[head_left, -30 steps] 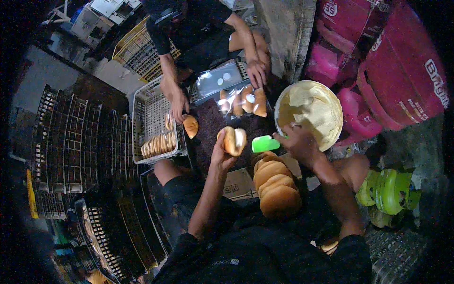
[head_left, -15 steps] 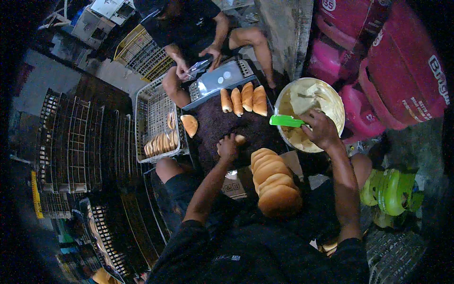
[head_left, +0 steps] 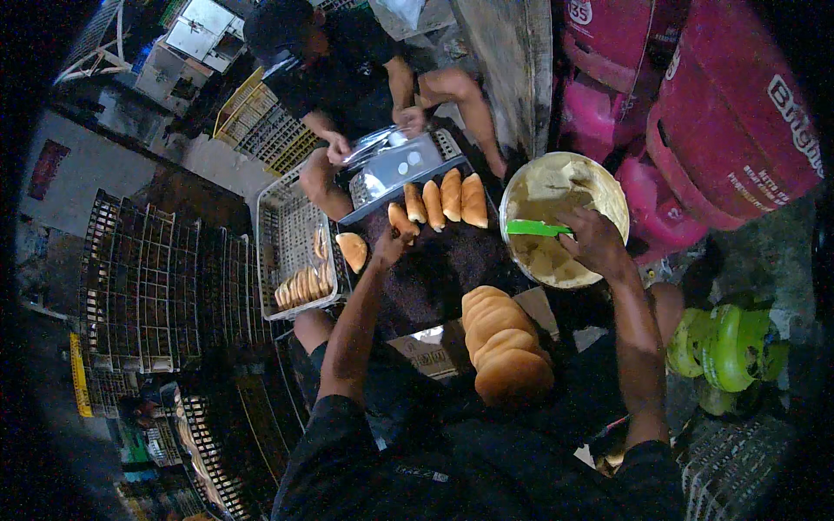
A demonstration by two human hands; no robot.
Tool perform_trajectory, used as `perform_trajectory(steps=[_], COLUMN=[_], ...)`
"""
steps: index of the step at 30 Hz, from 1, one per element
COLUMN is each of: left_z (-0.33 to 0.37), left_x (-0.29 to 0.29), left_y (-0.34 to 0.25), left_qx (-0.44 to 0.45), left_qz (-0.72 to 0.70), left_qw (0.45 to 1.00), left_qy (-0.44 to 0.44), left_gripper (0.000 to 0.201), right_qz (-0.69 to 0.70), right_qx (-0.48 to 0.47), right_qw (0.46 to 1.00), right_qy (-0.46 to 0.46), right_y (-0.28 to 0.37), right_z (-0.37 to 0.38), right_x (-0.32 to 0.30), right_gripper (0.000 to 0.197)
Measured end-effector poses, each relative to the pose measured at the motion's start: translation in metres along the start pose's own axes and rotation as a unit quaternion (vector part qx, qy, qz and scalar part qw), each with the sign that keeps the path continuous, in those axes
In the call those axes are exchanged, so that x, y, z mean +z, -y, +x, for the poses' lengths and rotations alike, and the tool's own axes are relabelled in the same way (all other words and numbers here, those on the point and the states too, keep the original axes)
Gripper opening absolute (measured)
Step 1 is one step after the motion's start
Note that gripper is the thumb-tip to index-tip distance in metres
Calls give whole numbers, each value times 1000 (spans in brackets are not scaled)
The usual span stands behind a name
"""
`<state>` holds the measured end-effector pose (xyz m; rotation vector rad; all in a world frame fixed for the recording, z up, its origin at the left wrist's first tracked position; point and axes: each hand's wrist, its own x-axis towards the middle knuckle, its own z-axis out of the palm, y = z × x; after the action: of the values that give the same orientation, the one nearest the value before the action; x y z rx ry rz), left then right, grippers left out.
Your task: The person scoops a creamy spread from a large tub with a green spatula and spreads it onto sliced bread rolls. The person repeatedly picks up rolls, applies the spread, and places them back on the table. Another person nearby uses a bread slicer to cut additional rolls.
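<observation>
My left hand (head_left: 391, 247) has its fingers closed round the near end of a golden bread roll (head_left: 400, 219), at the left of a row of several similar rolls (head_left: 451, 194). They lie along the far side of a bed of dark granules (head_left: 426, 278) that look like chocolate sprinkles. In my right hand (head_left: 598, 245) is a bright green spatula (head_left: 537, 228), held over a round tub (head_left: 511, 252) of pale yellow cream (head_left: 556, 207). A folded bun (head_left: 352, 251) rests left of my left hand. Close to my body stands a line of overlapping buns (head_left: 499, 334).
Across from me a co-worker handles clear plastic (head_left: 372, 143) above a grey tray (head_left: 391, 174). A pale crate (head_left: 271, 260) with several buns stands left, beside stacked dark racks (head_left: 143, 286). Large pink containers (head_left: 730, 122) and a green gas cylinder (head_left: 725, 347) are on the right.
My left hand has moved from the granules, away from me and leftward, bringing a roll to the row's left end. The spatula stays in my right hand over the tub.
</observation>
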<state>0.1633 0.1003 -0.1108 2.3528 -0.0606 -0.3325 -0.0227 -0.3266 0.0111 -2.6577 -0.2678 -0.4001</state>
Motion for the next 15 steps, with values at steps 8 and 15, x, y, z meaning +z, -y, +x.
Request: perform_trajectory(steps=[8, 15], left_z=[-186, -331], left_x=[42, 56], left_y=[-146, -194], left_qx=[104, 400], left_qz=[-11, 190], left_qw=[988, 890], left_qy=[116, 105], left_gripper=[33, 54], right_qz=[-58, 11], right_qx=[131, 247], right_qw=[955, 943], right_qy=[260, 222], right_y=[-57, -35], right_z=[-25, -10], right_x=[25, 48], right_gripper=[24, 26])
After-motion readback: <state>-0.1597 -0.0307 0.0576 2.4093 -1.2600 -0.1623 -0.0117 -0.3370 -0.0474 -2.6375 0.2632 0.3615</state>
